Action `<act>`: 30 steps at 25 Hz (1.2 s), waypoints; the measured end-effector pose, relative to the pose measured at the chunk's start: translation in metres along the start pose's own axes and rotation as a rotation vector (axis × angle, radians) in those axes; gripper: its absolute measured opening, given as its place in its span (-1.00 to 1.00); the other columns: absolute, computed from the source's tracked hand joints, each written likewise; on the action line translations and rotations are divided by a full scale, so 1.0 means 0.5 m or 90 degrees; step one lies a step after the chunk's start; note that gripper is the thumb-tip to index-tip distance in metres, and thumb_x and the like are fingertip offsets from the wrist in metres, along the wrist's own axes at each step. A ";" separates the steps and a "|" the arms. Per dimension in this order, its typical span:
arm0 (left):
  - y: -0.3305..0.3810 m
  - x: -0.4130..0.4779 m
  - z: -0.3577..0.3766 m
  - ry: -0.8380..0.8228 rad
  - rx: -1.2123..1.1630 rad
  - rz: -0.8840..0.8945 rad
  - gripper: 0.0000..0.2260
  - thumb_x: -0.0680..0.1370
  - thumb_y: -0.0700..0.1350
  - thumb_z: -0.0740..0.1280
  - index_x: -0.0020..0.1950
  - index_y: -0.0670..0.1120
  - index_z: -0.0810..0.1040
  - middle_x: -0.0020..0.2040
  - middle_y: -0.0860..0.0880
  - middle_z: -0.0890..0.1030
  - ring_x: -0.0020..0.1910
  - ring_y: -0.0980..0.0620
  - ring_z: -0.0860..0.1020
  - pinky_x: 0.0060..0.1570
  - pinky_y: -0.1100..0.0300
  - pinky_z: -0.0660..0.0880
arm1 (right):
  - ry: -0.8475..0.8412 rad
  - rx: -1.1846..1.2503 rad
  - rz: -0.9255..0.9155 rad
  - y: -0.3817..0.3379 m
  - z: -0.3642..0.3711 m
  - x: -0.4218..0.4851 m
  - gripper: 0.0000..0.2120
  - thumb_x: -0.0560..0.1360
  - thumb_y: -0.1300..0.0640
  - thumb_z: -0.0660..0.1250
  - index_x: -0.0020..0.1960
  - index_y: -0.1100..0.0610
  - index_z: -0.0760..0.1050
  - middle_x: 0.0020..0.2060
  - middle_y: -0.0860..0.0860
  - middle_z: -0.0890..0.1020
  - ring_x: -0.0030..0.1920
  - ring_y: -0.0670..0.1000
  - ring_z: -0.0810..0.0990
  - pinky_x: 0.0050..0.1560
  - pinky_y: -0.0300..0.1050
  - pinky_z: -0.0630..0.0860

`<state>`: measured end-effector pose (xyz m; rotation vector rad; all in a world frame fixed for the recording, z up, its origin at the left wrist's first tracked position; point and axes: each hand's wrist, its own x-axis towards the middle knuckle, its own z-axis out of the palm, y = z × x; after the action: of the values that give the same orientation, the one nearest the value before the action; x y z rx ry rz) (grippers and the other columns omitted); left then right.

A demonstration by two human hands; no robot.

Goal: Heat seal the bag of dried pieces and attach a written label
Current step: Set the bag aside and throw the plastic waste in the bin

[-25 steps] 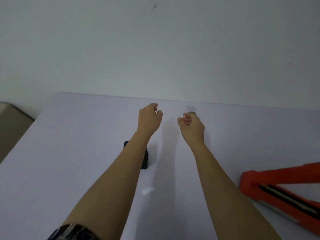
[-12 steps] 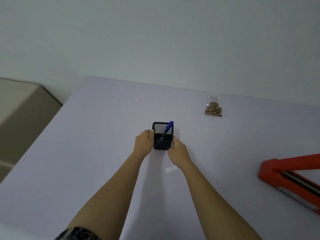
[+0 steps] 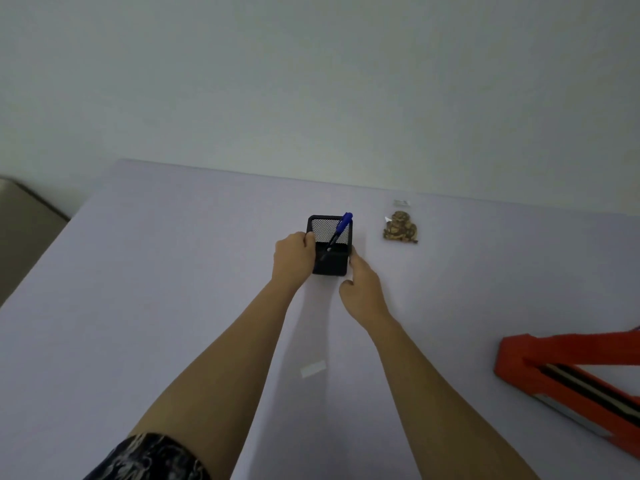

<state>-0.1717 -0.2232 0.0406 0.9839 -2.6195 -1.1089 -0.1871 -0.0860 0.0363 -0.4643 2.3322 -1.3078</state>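
1. I judged the step in hand was getting the blue pen [image 3: 341, 229] out of the black mesh pen holder [image 3: 329, 244], so steadying the holder while lifting the pen straight up along its lean seemed best.
2. My left hand [image 3: 292, 258] gripped the holder's left wall, fingers curled over the rim.
3. My right hand [image 3: 360, 289] sat at the holder's five o'clock corner, fingers loosely bent; I could not tell if it pinched anything.
4. Both forearms reached toward twelve o'clock across the table [image 3: 156, 271].
5. The bag of dried pieces [image 3: 400, 227] lay at the holder's two o'clock, apart from it; the blank label [image 3: 313, 369] lay between my forearms, and the red heat sealer [image 3: 568, 372] at four o'clock.
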 end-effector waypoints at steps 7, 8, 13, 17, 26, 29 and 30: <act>0.104 0.188 0.067 -0.017 -0.063 -0.016 -0.61 0.58 -0.08 0.09 -0.44 -0.17 0.29 -0.33 -0.21 0.47 -0.23 -0.24 0.57 -0.10 -0.14 0.58 | -0.031 -0.319 0.061 0.148 -0.056 0.097 -0.48 0.63 0.05 -0.01 0.50 0.24 -0.02 0.53 0.14 0.01 0.52 0.10 -0.03 0.48 -0.05 -0.02; 0.112 0.210 0.079 -0.020 -0.074 -0.028 -0.62 0.56 -0.07 0.09 -0.43 -0.18 0.30 -0.34 -0.21 0.47 -0.23 -0.23 0.57 -0.10 -0.16 0.58 | -0.031 -0.370 0.048 0.167 -0.056 0.098 -0.47 0.63 0.01 -0.05 0.50 0.23 -0.04 0.53 0.13 -0.02 0.53 0.10 -0.06 0.49 -0.02 -0.03; 0.132 0.280 0.128 -0.031 -0.104 -0.059 -0.62 0.55 -0.06 0.09 -0.32 -0.28 0.43 -0.29 -0.23 0.51 -0.13 -0.29 0.60 -0.08 -0.16 0.59 | -0.019 -0.474 -0.021 0.227 -0.043 0.085 -0.22 0.40 -0.25 -0.55 0.50 0.14 -0.24 0.50 0.01 -0.23 0.50 0.02 -0.26 0.41 -0.05 -0.27; 0.146 0.298 0.144 -0.004 -0.053 -0.051 -0.60 0.60 -0.08 0.06 -0.43 -0.18 0.26 -0.37 -0.16 0.44 -0.26 -0.18 0.46 -0.22 0.06 0.46 | -0.016 -0.477 -0.018 0.229 -0.041 0.088 -0.26 0.32 -0.21 -0.62 0.42 0.11 -0.36 0.43 -0.01 -0.32 0.42 -0.01 -0.37 0.40 -0.07 -0.31; 0.117 0.173 0.095 0.031 -0.033 0.012 -0.70 0.63 -0.02 0.09 -0.29 -0.08 0.28 -0.39 0.09 0.31 -0.30 0.01 0.38 -0.19 0.22 0.25 | -0.035 -0.515 -0.022 0.222 -0.032 0.057 -0.23 0.39 -0.18 -0.48 0.51 0.17 -0.20 0.53 0.07 -0.16 0.52 0.06 -0.19 0.47 0.01 -0.19; 0.055 0.024 0.089 -0.034 -0.062 0.003 -0.77 0.63 -0.04 0.13 0.17 -0.09 0.50 -0.02 -0.01 0.61 -0.01 -0.04 0.55 0.03 0.18 0.40 | -0.034 -0.511 -0.008 0.224 0.001 -0.017 -0.28 0.46 -0.14 -0.39 0.51 0.20 -0.05 0.53 0.11 -0.02 0.53 0.11 -0.05 0.47 0.06 -0.06; 0.023 -0.030 0.087 -0.057 -0.039 -0.001 -0.67 0.63 -0.03 0.14 0.32 -0.15 0.43 0.13 -0.13 0.61 0.11 -0.09 0.56 0.13 0.16 0.42 | -0.028 -0.515 0.001 0.223 0.016 -0.052 -0.32 0.51 -0.12 -0.32 0.49 0.23 0.06 0.51 0.13 0.10 0.51 0.14 0.08 0.45 0.10 0.06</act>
<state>-0.1817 -0.1821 0.0188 0.9460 -2.6365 -1.2535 -0.1696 -0.0237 -0.0583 -0.7101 2.7402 -0.2843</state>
